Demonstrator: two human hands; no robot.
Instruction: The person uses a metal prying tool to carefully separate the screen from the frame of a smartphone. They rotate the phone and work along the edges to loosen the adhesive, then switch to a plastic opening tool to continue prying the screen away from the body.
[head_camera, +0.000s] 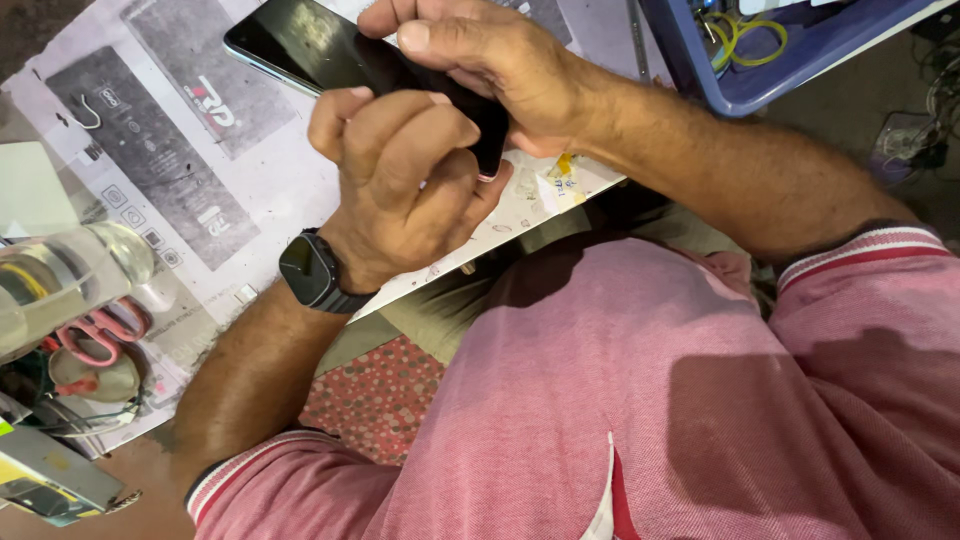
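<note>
Both hands grasp a black smartphone (330, 50) — left hand (400, 180) clamping its near end, right hand (490, 60) steadying above, perhaps prying — over the printed work mat (200, 150).

Black phone (300, 45) in both hands (screen dark)

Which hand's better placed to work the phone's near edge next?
Probably left: left hand curls at the near end of the black smartphone, thumb on its edge. Right hand grips it from above, steadying.
</note>
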